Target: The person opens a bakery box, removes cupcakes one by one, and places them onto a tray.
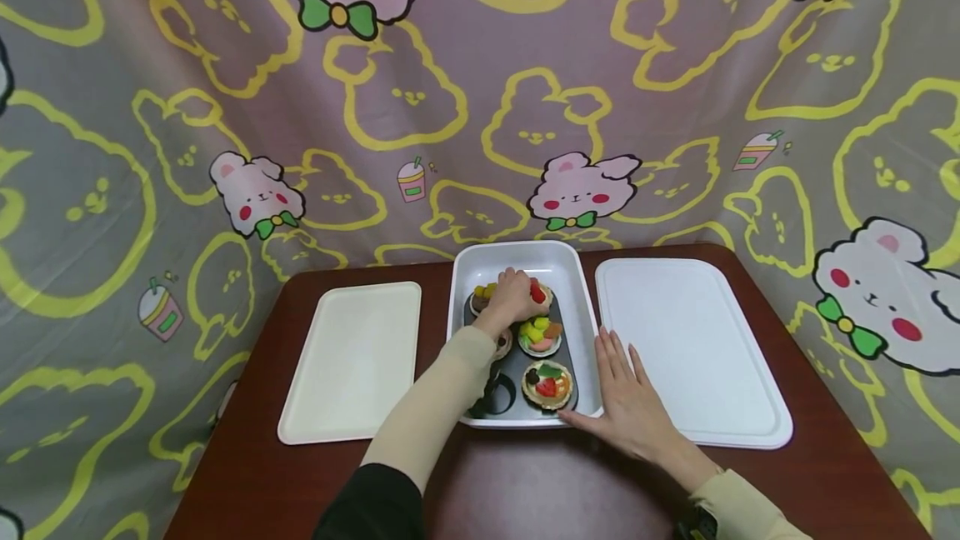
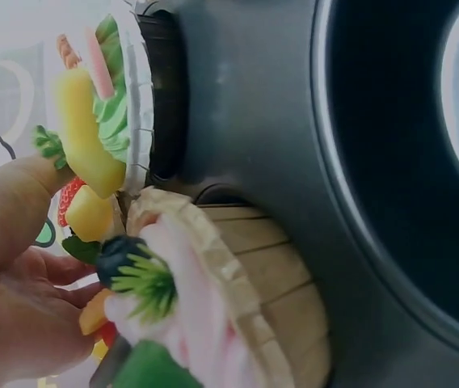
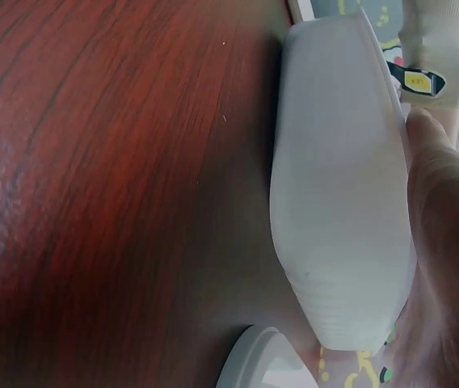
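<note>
My left hand [image 1: 512, 297] reaches into a white bin [image 1: 587, 348] that holds a dark muffin tin [image 1: 567, 350]. Its thumb and fingers close around a strawberry-topped fruit tart [image 1: 537, 293] in the far right cup; in the left wrist view, the strawberry [image 2: 69, 199] shows between them. Nearer me in the same column are a tart with yellow pieces [image 1: 539, 334] and one with strawberry and a green leaf [image 1: 547, 387]. My left forearm partly hides the tin's left column. With fingers straight, my right hand [image 1: 626, 402] rests along the bin's near right corner.
A cream tray [image 1: 352, 361] lies left of the bin, and a larger white tray [image 1: 693, 348] lies to its right. All stand on a dark red-brown wooden table [image 1: 525, 482]. A patterned cloth [image 1: 465, 107] hangs behind the table.
</note>
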Tool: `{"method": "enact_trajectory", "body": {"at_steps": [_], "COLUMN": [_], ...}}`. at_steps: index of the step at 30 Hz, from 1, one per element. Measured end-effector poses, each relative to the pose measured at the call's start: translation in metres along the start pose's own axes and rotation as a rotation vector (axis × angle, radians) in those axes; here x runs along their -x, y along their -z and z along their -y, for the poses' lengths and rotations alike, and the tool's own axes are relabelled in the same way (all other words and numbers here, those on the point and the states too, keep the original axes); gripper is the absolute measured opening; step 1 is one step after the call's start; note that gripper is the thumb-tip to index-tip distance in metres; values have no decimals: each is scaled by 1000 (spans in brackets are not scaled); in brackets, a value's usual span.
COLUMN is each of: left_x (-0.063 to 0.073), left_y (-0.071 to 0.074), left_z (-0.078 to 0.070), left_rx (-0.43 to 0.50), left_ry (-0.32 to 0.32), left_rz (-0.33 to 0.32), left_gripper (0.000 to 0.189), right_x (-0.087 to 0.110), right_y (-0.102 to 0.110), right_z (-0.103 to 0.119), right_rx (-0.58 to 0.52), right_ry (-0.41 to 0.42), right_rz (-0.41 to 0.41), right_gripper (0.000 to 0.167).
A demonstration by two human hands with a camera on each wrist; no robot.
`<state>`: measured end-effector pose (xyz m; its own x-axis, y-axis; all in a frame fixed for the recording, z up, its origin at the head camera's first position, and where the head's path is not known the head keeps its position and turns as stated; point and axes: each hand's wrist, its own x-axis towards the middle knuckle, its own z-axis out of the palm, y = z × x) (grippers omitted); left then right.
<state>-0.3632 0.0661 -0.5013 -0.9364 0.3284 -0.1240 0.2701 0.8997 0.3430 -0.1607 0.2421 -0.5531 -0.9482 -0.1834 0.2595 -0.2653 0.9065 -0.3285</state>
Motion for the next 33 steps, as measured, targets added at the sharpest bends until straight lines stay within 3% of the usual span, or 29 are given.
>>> {"method": "enact_trajectory", "body": {"at_steps": [8,12,21,23,24,28,30,33], "left_x": [1,3,16,0,1,7,27,30], "left_y": [-1,-1,11,-3,-2,1,20,23], "left_z": [1,3,24,43,48,60,52,56], "left_rx": [5,-18,-3,-36,-57,-115,-132,-164], "left_ry": [0,-38,-199,-269,-284,-255,-190,-151], "left_rz": [-3,-20,-61,-111,-128,-124,-63,-19], "left_gripper": [61,64,68,74,74,79,75,73], "right_x": [-1,-1,0,0,0,-1,-1,-1], "right_y": [0,-1,-1,-1,-1,-1,0,-1], "right_z": [-1,-1,0,1,1,1,0,1], "right_rx": [3,14,9,9,8,11,8,4], "right_ry": [0,-7,-17,-18,-18,-18,-19,-19], "right_rz": [14,23,37,39,41,46,47,45], "right_gripper": [135,134,132,132,132,131,131,131]}}
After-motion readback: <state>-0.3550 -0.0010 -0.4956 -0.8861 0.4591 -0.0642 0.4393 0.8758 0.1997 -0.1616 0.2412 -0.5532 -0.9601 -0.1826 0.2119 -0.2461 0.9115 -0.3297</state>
